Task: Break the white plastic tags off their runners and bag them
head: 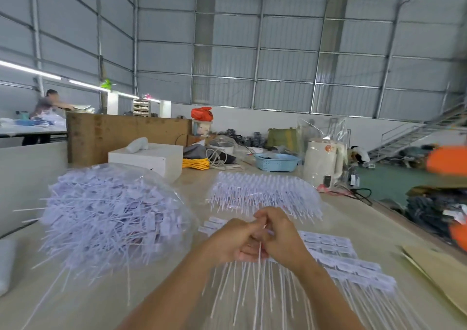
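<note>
— Where are the tags?
— One white tag strip [259, 250] sits pinched between both grips, left hand [233, 241] and right hand [280, 236] curled tight together above the counter [353, 218].
— And the bag?
— The clear bag [113, 216], full, lies just left of them.

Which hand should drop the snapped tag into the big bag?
Probably the left hand: the clear bag of loose tags sits on its side. The right hand would have to cross over.
</note>
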Demonstrator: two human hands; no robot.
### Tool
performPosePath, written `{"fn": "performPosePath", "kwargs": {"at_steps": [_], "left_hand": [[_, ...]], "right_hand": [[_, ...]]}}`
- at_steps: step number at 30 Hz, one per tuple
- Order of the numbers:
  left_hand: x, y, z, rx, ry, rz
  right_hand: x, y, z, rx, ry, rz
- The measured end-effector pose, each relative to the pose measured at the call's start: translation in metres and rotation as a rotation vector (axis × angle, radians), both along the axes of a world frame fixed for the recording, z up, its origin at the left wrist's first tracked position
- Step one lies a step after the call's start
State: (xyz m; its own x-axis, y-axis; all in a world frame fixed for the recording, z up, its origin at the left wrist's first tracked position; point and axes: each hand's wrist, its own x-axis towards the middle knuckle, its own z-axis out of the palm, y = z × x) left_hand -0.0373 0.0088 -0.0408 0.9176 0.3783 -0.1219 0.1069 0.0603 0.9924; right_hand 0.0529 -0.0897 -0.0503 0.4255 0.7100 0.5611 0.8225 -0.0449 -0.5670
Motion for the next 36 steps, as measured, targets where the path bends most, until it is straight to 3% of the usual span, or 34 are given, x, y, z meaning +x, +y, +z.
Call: {"fn": "performPosePath", "kwargs": {"at_steps": [3, 6, 10, 15, 17, 21, 23, 25, 27, 33, 36], "left_hand": [[0.01, 0.002, -0.022, -0.081, -0.132, 0.124], [0.013, 0.01, -0.031, -0.119, -0.207, 0.301], [0.009, 0.019, -0.04, -0.113, -0.198, 0.36], [0.015, 0.018, -0.047, -0.204, -0.161, 0.395], [0.015, 0.017, -0.045, -0.248, -0.175, 0.384], [0.017, 0.011, -0.033, -0.272, -0.325, 0.276], [0.016, 0.008, -0.03, -0.211, -0.384, 0.272], [0.014, 0.007, -0.03, -0.132, -0.422, 0.256], [0.012, 0.007, -0.032, -0.01, -0.432, 0.249], [0.012, 0.01, -0.034, 0.224, -0.359, 0.383], [0.014, 0.013, -0.034, 0.343, -0.285, 0.443]], "right_hand": [[0.003, -0.003, -0.003, -0.117, 0.032, 0.045], [0.02, -0.013, -0.005, -0.311, -0.071, -0.111], [0.042, -0.038, 0.004, -0.685, 0.048, -0.228], [0.056, -0.068, 0.011, -0.935, 0.11, -0.396], [0.056, -0.074, 0.015, -0.907, 0.072, -0.514], [0.037, -0.068, 0.035, -0.726, -0.316, -0.817], [0.028, -0.055, 0.038, -0.682, -0.352, -0.66], [0.016, -0.039, 0.034, -0.561, -0.121, -0.313], [0.003, -0.022, 0.024, -0.461, 0.014, -0.118], [0.0, 0.002, 0.0, -0.351, -0.042, -0.081], [0.003, 0.009, -0.009, -0.315, -0.084, -0.176]]}}
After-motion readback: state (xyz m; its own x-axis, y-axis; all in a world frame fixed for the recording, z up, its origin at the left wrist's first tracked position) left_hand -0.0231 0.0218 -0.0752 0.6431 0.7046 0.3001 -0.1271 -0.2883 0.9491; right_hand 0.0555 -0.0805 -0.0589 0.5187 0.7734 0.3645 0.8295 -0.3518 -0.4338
